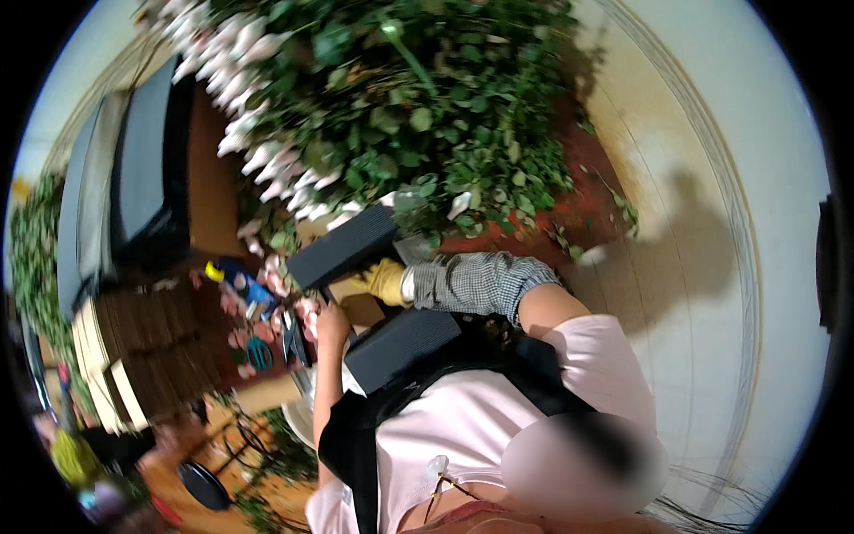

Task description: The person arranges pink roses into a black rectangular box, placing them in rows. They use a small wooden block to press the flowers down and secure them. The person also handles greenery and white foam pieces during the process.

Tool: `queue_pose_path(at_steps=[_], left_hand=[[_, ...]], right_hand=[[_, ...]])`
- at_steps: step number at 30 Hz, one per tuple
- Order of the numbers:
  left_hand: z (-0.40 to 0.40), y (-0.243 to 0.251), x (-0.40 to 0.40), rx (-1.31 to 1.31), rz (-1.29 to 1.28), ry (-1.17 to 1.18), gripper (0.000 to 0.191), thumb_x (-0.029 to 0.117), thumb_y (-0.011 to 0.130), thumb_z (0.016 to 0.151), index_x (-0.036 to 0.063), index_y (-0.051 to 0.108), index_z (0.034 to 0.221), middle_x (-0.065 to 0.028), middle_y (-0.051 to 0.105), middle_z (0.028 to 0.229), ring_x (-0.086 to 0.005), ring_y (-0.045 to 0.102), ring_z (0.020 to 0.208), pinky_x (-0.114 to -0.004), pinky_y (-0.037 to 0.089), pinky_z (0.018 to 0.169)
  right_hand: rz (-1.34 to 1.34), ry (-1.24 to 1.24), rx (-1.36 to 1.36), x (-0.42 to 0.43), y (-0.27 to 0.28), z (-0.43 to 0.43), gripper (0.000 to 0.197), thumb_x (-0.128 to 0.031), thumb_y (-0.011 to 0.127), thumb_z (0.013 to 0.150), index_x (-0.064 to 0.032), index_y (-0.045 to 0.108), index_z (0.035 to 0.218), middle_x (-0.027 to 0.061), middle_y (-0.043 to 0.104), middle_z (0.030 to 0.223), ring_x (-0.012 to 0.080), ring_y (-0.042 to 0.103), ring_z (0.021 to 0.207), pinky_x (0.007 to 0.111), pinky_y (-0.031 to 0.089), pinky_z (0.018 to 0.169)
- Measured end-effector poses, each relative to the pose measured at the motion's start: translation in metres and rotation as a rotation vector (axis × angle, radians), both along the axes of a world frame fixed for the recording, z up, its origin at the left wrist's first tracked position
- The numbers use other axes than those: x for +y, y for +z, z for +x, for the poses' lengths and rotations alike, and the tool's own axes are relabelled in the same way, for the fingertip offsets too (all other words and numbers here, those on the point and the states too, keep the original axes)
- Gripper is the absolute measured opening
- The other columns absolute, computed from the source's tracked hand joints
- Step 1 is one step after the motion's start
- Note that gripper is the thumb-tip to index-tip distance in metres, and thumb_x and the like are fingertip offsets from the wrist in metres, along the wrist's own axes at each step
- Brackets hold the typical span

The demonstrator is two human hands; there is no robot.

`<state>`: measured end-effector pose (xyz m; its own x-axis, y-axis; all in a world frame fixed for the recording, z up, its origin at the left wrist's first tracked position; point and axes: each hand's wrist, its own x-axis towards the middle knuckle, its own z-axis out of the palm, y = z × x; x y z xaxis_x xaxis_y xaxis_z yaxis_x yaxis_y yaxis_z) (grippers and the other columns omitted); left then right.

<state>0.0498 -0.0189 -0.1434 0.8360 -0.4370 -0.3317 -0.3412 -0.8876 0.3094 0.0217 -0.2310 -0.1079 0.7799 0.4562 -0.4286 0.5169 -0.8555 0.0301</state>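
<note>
My left hand [333, 325], bare, is at the near left edge of a brown cardboard piece [362, 312] between two black corrugated pieces. My right hand [385, 282], in a yellow glove below a checked sleeve, reaches over that brown piece; its fingertips are blurred. One black corrugated piece [343, 247] lies beyond my hands, the other [403, 347] nearer my body. Whether either hand grips anything is unclear. Left of my left hand are scissors with teal handles [259, 354], a dark-bladed tool [291, 339], a blue and yellow bottle-like item [243, 284] and loose pink petals [272, 275].
A large heap of leafy rose stems [413, 113] with pale pink wrapped-looking heads [257, 140] covers the far side of a red surface [587, 180]. Stacked brown cardboard [153, 347] and a big dark box [143, 147] stand at left. A white bucket-like rim [293, 420] shows beside my left forearm.
</note>
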Motion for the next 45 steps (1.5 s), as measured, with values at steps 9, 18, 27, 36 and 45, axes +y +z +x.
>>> queue_pose_path(at_steps=[9,18,27,36,45], left_hand=[[0.022,-0.014,-0.017,0.794,-0.144,-0.197,0.037,0.031,0.054,0.099,-0.0001,0.066,0.116,-0.0161,0.071,0.113,-0.0230,0.069,0.096,-0.037,0.055,0.084],[0.012,-0.022,-0.014,0.518,-0.096,-0.311,0.044,0.035,0.059,0.097,-0.0069,0.060,0.111,-0.0233,0.070,0.105,-0.0330,0.070,0.097,-0.040,0.054,0.083],[-0.005,-0.006,-0.016,0.513,-0.078,-0.245,0.063,0.044,0.061,0.094,-0.0088,0.042,0.122,-0.0324,0.065,0.113,-0.0474,0.062,0.111,-0.048,0.050,0.093],[-0.004,-0.028,-0.011,0.512,-0.079,-0.254,0.068,0.047,0.060,0.093,-0.0103,0.042,0.126,-0.0364,0.062,0.118,-0.0498,0.061,0.113,-0.049,0.050,0.094],[0.004,0.000,-0.030,0.519,0.006,-0.335,0.072,0.054,0.054,0.095,-0.0093,0.045,0.129,-0.0364,0.060,0.123,-0.0485,0.060,0.116,-0.048,0.049,0.095]], right_hand=[[1.034,-0.274,0.799,-0.034,0.062,0.013,0.062,-0.032,0.063,0.095,-0.0096,0.042,0.150,0.0181,0.049,0.149,0.0275,0.049,0.135,0.039,0.040,0.110],[0.776,-0.152,-0.145,-0.018,0.101,-0.102,0.026,-0.018,0.066,0.084,-0.0023,0.068,0.105,0.0150,0.074,0.092,0.0352,0.071,0.086,0.047,0.054,0.076],[-0.265,-0.495,-0.880,-0.290,0.194,-0.005,0.048,-0.005,0.049,0.095,-0.0219,0.054,0.139,0.0084,0.045,0.154,0.0261,0.037,0.145,0.044,0.022,0.125],[-0.415,-0.323,-0.947,-0.376,0.241,0.017,0.033,-0.012,0.063,0.088,-0.0220,0.064,0.120,-0.0025,0.060,0.135,0.0169,0.048,0.135,0.036,0.031,0.122],[0.244,-0.409,-1.338,-0.259,0.268,0.084,0.022,-0.001,0.065,0.088,-0.0123,0.070,0.107,0.0029,0.067,0.129,0.0252,0.058,0.126,0.042,0.035,0.118]])
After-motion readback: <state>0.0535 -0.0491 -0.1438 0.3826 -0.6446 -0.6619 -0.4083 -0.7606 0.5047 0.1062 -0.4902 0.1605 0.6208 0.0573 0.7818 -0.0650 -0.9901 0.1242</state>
